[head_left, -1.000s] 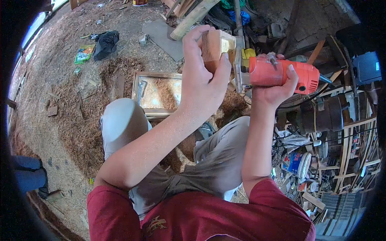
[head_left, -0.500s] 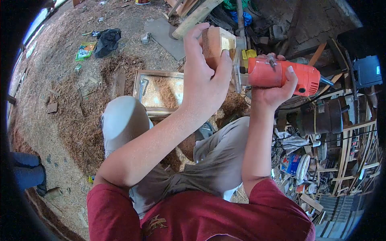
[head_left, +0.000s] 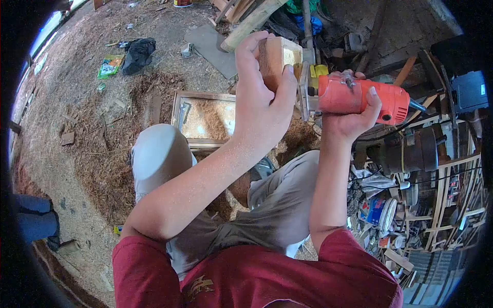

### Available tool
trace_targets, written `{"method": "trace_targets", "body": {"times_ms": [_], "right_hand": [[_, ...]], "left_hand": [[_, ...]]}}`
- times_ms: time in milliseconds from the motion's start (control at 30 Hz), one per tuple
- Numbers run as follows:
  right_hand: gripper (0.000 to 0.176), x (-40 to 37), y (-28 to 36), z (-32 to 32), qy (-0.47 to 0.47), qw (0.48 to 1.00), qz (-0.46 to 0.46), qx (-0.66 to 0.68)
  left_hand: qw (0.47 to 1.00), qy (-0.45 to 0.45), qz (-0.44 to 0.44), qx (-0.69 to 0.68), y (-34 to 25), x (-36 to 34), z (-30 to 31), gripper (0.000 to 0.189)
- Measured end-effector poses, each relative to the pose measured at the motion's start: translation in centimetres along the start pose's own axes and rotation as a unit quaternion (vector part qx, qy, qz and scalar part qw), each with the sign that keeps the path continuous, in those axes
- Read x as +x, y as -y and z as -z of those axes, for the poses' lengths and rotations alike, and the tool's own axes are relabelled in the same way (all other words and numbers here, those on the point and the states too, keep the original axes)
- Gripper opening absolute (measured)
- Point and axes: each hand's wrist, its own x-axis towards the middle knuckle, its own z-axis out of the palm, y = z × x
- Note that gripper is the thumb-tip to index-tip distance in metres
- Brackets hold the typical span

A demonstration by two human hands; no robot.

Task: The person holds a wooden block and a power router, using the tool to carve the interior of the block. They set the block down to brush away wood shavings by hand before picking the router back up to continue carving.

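Observation:
My left hand point(head_left: 269, 102) is closed round a wooden block point(head_left: 272, 59), fingers over its far edge and thumb on the near side. The block's right face is pale and brightly lit. In my right hand point(head_left: 354, 115) is a red trim router point(head_left: 344, 95), lying on its side with the thumb across its body. Its flat base plate point(head_left: 304, 92) faces the block and stands right beside it. A dark cord leaves the router's right end. Fine wood dust covers my left forearm.
A shallow wooden frame point(head_left: 187, 142) holding a wrench point(head_left: 184, 112) and sawdust lies beyond my knees. Shavings cover the ground around it. A black plastic bag point(head_left: 137, 55) lies at the far left. Timber, a paint bucket point(head_left: 385, 213) and a wooden rack point(head_left: 447, 200) crowd the right side.
The view has shifted very slightly. Both hands keep their hold, and the block and router stay almost in the same place.

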Motion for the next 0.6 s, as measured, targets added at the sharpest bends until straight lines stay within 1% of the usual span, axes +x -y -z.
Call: {"method": "trace_targets", "body": {"times_ms": [33,233,333,433,533,600], "right_hand": [[0.044,0.04,0.04,0.09,0.004,1.000,0.002,-0.004],[0.045,-0.05,0.22,0.16,0.004,1.000,0.002,-0.008],[0.045,-0.25,0.26,-0.27,-0.010,0.999,0.022,-0.027],[0.045,-0.19,0.13,0.09,-0.001,0.999,0.032,-0.033],[0.045,-0.44,0.19,-0.07,0.013,0.999,0.022,-0.025],[0.045,-0.68,0.34,-0.44,0.005,0.999,0.021,-0.029]], "left_hand": [[1.000,0.001,-0.015,0.007,0.20,0.03,0.00,0.055],[1.000,0.003,-0.026,0.008,0.40,-0.12,-0.16,0.054],[0.998,0.009,-0.030,0.050,0.35,-0.28,-0.10,0.053],[0.998,-0.001,-0.053,0.040,0.24,-0.24,-0.27,0.053],[1.000,0.006,-0.016,0.024,0.28,-0.30,-0.17,0.053],[1.000,0.003,-0.015,0.020,0.14,-0.35,-0.24,0.053]]}}
